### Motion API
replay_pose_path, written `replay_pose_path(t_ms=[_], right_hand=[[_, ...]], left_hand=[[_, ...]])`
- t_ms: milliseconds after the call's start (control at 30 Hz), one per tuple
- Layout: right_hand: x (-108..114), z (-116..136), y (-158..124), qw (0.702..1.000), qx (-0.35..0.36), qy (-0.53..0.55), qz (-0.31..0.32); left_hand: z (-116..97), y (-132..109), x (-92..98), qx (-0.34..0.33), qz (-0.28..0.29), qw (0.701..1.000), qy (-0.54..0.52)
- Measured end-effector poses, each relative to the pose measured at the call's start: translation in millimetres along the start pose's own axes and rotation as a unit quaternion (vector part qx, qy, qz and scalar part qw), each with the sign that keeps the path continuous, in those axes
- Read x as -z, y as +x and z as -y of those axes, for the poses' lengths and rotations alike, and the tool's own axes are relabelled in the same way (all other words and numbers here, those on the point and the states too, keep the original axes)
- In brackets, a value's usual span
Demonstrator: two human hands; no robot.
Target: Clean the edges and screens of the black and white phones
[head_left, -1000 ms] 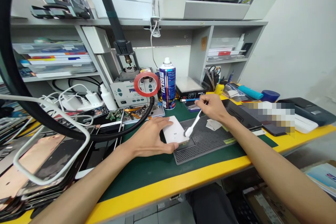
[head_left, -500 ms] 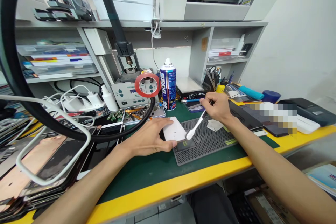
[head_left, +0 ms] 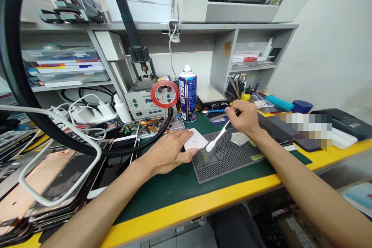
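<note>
My left hand [head_left: 170, 151] is closed around the left side of a flat white phone-like device [head_left: 195, 140] with rounded corners and a small mark on its face. The device is tilted above the grey honeycomb mat [head_left: 223, 162]. In my right hand [head_left: 243, 117] is a toothbrush-like brush [head_left: 217, 138], white at the head and dark at the grip. Its head sits right by the device's lower right corner; whether they touch I cannot tell. A crumpled white cloth or tissue [head_left: 239, 138] lies on the mat below my right hand.
A blue spray can [head_left: 187, 95] stands behind the mat, beside a red tape roll [head_left: 164, 94]. A thick black hose [head_left: 128, 151] loops across the left. Stacked phone parts [head_left: 43, 186] cover the left side. Dark phones [head_left: 273, 130] lie at right. The bench has a yellow edge [head_left: 197, 207].
The white device has tilted and turned a little in my left hand, moving slightly up. The brush head has shifted slightly up and right, and my right hand has moved a little right.
</note>
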State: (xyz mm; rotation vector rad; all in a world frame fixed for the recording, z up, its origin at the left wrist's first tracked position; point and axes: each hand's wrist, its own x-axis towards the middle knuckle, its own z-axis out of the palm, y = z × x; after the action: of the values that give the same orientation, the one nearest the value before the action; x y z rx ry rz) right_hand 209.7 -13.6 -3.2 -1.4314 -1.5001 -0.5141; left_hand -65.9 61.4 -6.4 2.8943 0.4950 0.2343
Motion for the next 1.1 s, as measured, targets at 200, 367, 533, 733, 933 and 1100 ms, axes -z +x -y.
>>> replay_pose_path(t_ms=[200,367,533,733,933,1100], right_hand=[[3.4,-3.8,1.4,1.000,0.000,-0.025,-0.018],[1.2,1.6,0.5,0.999,0.006,-0.029,-0.011],[3.9,-2.0,1.6,0.999,0.017,-0.041,-0.022],[2.3,-5.8,3.0,0.997,0.043,-0.025,-0.050],[-1.8,5.4,0.6,0.994,0.088,-0.016,-0.069],[-1.3,2.0,0.5,0.993,0.088,-0.020,-0.079]], left_hand=[[-0.6,-0.1,3.3,0.003,0.004,1.000,-0.004],[-1.6,-0.4,2.5,0.010,0.000,1.000,0.001],[0.1,-0.6,2.7,0.003,-0.006,1.000,-0.009],[1.4,0.3,2.2,-0.003,-0.010,1.000,-0.024],[0.8,0.8,1.5,0.001,-0.014,1.000,-0.019],[0.9,1.1,0.2,0.007,-0.012,1.000,-0.015]])
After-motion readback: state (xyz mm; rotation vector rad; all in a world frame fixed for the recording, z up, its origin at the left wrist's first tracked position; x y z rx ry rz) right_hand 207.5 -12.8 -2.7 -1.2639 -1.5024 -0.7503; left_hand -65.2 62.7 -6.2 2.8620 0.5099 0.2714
